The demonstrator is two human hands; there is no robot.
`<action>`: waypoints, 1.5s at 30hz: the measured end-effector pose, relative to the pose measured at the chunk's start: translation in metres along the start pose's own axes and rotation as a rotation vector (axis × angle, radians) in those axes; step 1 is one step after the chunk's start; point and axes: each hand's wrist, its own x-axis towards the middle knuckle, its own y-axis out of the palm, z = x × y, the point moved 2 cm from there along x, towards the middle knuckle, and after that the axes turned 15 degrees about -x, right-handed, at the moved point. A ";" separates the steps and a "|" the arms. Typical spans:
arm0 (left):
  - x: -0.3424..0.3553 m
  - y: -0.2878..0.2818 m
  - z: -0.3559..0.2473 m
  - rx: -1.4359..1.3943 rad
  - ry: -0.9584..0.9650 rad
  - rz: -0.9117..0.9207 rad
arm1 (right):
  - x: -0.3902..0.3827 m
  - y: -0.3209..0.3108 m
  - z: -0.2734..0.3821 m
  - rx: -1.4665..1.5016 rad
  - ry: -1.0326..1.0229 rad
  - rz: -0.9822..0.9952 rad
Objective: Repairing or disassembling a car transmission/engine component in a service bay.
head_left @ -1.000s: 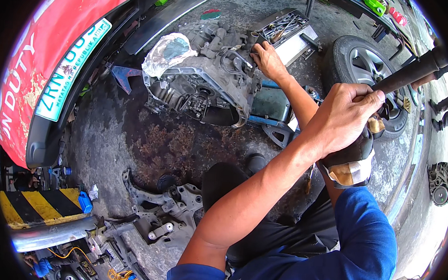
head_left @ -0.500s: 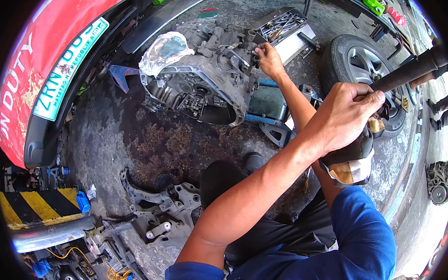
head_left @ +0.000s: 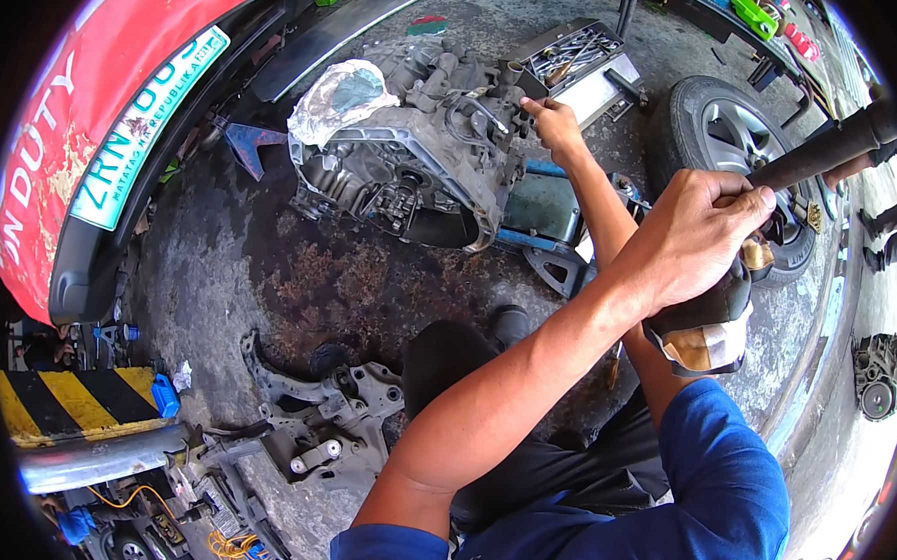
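A grey metal gearbox (head_left: 424, 144) rests beside a blue jack frame (head_left: 547, 209), its open bell end facing me. Crumpled whitish wrapping (head_left: 341, 97) covers its left top. At the gearbox's right side is my right hand (head_left: 555, 130), fingers curled in and thumb along them. Whatever is in those fingers cannot be made out. My left arm crosses over the right one. My left hand (head_left: 706, 226) is closed around the end of a thick dark pipe (head_left: 829, 152) running to the upper right. Below this hand is a dark padded thing with tan and white patches (head_left: 701, 331).
Behind the gearbox lies an open tool tray (head_left: 568, 60) full of wrenches. A wheel (head_left: 725, 142) stands at right. A metal subframe part (head_left: 332, 415) is on the floor at lower left. A red-and-black bumper (head_left: 94, 144) looms at left, above a yellow-black striped block (head_left: 78, 404).
The view has shifted slightly, so the gearbox appears a little farther right. My right hand's thumb and fingers have changed pose slightly beside the gearbox. My left hand keeps its grip on the pipe.
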 end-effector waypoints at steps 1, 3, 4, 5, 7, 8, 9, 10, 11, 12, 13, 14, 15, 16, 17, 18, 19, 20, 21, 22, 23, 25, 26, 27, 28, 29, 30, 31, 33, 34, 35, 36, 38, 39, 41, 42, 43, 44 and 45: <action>0.002 0.007 0.000 -0.010 0.000 0.020 | 0.007 -0.011 -0.002 -0.196 -0.179 -0.181; 0.000 0.003 -0.002 -0.006 -0.010 0.016 | 0.005 -0.002 0.002 -0.378 -0.356 -0.329; -0.001 0.003 -0.002 -0.006 -0.011 0.015 | 0.005 0.000 0.003 -0.506 -0.348 -0.326; -0.005 -0.005 -0.002 0.003 -0.005 -0.013 | -0.003 0.018 0.012 -0.621 -0.348 -0.295; -0.004 -0.010 -0.001 0.003 -0.005 -0.027 | -0.012 0.023 0.023 -0.706 -0.337 -0.242; -0.003 -0.008 -0.001 -0.003 -0.007 -0.019 | -0.012 0.020 0.025 -0.772 -0.371 -0.246; -0.003 -0.006 0.000 -0.008 -0.009 -0.012 | -0.013 0.017 0.027 -0.838 -0.406 -0.248; -0.002 -0.005 0.000 -0.010 -0.009 -0.007 | -0.013 0.014 0.027 -0.841 -0.404 -0.253; -0.002 -0.005 0.000 -0.015 -0.009 -0.004 | -0.013 0.012 0.028 -0.853 -0.442 -0.245; -0.002 -0.004 0.000 -0.020 -0.010 -0.002 | -0.013 0.010 0.029 -0.865 -0.480 -0.237; -0.002 -0.003 0.001 -0.022 -0.009 -0.001 | -0.013 0.010 0.028 -0.866 -0.479 -0.239; -0.002 -0.003 0.000 -0.032 -0.012 -0.004 | -0.015 0.011 0.027 -0.855 -0.458 -0.252; -0.003 -0.003 -0.001 -0.042 -0.015 -0.008 | -0.017 0.013 0.028 -0.843 -0.436 -0.265; -0.003 -0.004 -0.002 -0.041 -0.015 -0.010 | -0.017 0.014 0.029 -0.842 -0.437 -0.263; -0.003 -0.004 -0.002 -0.023 -0.005 -0.008 | -0.017 0.016 0.030 -0.879 -0.450 -0.254; -0.003 -0.004 -0.002 -0.005 0.005 -0.007 | -0.016 0.019 0.030 -0.916 -0.463 -0.245; -0.003 -0.006 -0.001 -0.003 0.004 -0.011 | -0.017 0.020 0.029 -0.913 -0.464 -0.241; -0.004 -0.007 0.000 0.010 0.006 -0.015 | -0.019 0.022 0.028 -0.899 -0.491 -0.256; -0.003 -0.005 0.000 0.016 0.011 -0.006 | -0.019 0.017 0.027 -0.894 -0.516 -0.282; -0.003 -0.004 0.000 0.012 0.013 0.001 | -0.018 0.014 0.026 -0.900 -0.514 -0.289; -0.003 -0.004 -0.001 -0.012 0.012 0.001 | -0.018 0.014 0.024 -0.865 -0.474 -0.290; -0.003 -0.004 -0.002 -0.037 0.011 0.002 | -0.018 0.014 0.022 -0.832 -0.431 -0.293; -0.004 -0.005 -0.002 -0.024 0.005 -0.005 | -0.018 0.017 0.024 -0.870 -0.467 -0.291; -0.004 -0.006 -0.003 -0.011 -0.002 -0.011 | -0.018 0.019 0.025 -0.908 -0.502 -0.289; -0.003 -0.006 -0.002 -0.010 -0.001 -0.013 | -0.020 0.020 0.026 -0.907 -0.503 -0.287; -0.003 -0.007 -0.001 0.010 0.009 -0.012 | -0.022 0.021 0.025 -0.862 -0.488 -0.304; -0.003 -0.007 -0.001 0.028 0.020 -0.009 | -0.023 0.020 0.025 -0.820 -0.470 -0.322; -0.003 -0.006 -0.001 0.028 0.021 -0.009 | -0.024 0.020 0.026 -0.820 -0.471 -0.322; -0.005 -0.005 -0.005 -0.008 0.005 -0.012 | -0.023 0.021 0.027 -0.857 -0.446 -0.324; -0.005 -0.005 -0.004 -0.009 0.004 -0.012 | -0.022 0.021 0.027 -0.857 -0.444 -0.324; -0.004 -0.004 -0.003 -0.010 0.008 -0.007 | -0.021 0.019 0.028 -0.872 -0.467 -0.314; -0.003 -0.003 -0.003 -0.011 0.012 -0.002 | -0.020 0.018 0.028 -0.887 -0.490 -0.304; -0.003 -0.004 -0.003 0.002 0.010 -0.004 | -0.020 0.019 0.027 -0.879 -0.455 -0.307; -0.004 -0.005 -0.003 0.018 0.007 -0.011 | -0.021 0.021 0.027 -0.867 -0.421 -0.307; -0.005 -0.005 -0.005 0.013 0.005 -0.014 | -0.020 0.023 0.027 -0.886 -0.392 -0.289; -0.005 -0.005 -0.006 0.006 0.004 -0.012 | -0.019 0.022 0.027 -0.907 -0.362 -0.275; -0.005 -0.005 -0.005 0.006 0.004 -0.011 | -0.019 0.021 0.026 -0.908 -0.362 -0.276; -0.004 -0.005 -0.005 0.020 0.011 -0.011 | -0.019 0.020 0.027 -0.899 -0.396 -0.280; -0.004 -0.006 -0.005 0.034 0.018 -0.011 | -0.019 0.020 0.027 -0.891 -0.430 -0.283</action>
